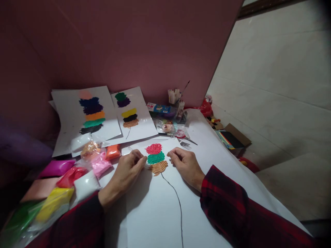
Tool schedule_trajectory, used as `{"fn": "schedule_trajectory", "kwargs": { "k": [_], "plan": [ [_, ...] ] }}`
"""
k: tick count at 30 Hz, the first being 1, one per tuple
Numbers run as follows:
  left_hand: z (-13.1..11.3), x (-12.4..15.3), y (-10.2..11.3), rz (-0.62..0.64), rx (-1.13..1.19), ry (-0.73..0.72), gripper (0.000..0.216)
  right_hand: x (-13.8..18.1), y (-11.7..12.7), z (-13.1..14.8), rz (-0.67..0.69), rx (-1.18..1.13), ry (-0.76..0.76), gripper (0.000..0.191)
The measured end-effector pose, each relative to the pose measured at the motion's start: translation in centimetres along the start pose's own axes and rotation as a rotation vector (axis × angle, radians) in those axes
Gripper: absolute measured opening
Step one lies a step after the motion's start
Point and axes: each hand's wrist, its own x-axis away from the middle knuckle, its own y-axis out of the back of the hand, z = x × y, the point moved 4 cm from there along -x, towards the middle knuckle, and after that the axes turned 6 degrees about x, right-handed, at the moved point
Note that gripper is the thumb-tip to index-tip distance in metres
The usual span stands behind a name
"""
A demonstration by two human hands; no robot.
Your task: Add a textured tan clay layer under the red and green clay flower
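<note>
In front of me lies a white sheet of paper (151, 210) bearing stacked ridged patches of clay: a red patch (154, 148), a green patch (156, 158) and a brown patch (159, 167). From the brown one a thin dark line (178, 196) curves down the sheet. My left hand (130, 170) is closed in a pinch just left of the patches, with clear plastic showing behind its fingers. To their right, my right hand (187, 165) is also closed, thumb against forefinger. What either pinch holds, if anything, is too small to make out.
Bags of coloured clay, among them a yellow bag (55, 203) and an orange bag (113, 151), crowd the left side. Two sheets with clay patches (113, 129) lean behind. Scissors (190, 139), a fork (185, 145) and a brush cup (174, 97) stand or lie beyond my hands.
</note>
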Motion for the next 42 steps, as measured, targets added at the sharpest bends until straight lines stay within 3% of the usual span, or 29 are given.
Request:
{"fn": "schedule_trajectory", "kwargs": {
  "k": [9,14,20,29,34,37,42],
  "plan": [
    [0.7,0.7,0.0,-0.037,0.353,0.158,0.027,0.0,0.1,0.0,0.004,0.003,-0.004,0.024],
    [0.1,0.7,0.1,-0.071,0.338,0.009,0.027,0.0,0.1,0.1,0.005,0.004,-0.005,0.024],
    [-0.1,0.9,0.3,-0.097,0.369,-0.063,0.023,0.0,0.1,0.3,0.006,0.004,0.008,0.025],
    [0.9,1.8,0.1,-0.050,0.167,-0.064,0.024,0.0,0.1,0.1,0.007,-0.007,0.003,0.025],
    [0.3,2.3,-0.2,-0.022,0.194,-0.100,0.024,0.0,0.0,0.0,0.003,-0.028,-0.008,0.024],
    [-0.3,2.6,-0.9,0.013,0.151,-0.203,0.016,0.1,0.1,0.2,-0.006,-0.063,-0.015,0.024],
    [-0.6,3.0,-1.1,-0.100,-0.074,-0.407,0.011,0.2,1.2,1.3,-0.137,-0.113,0.037,0.024]
  ]
}}
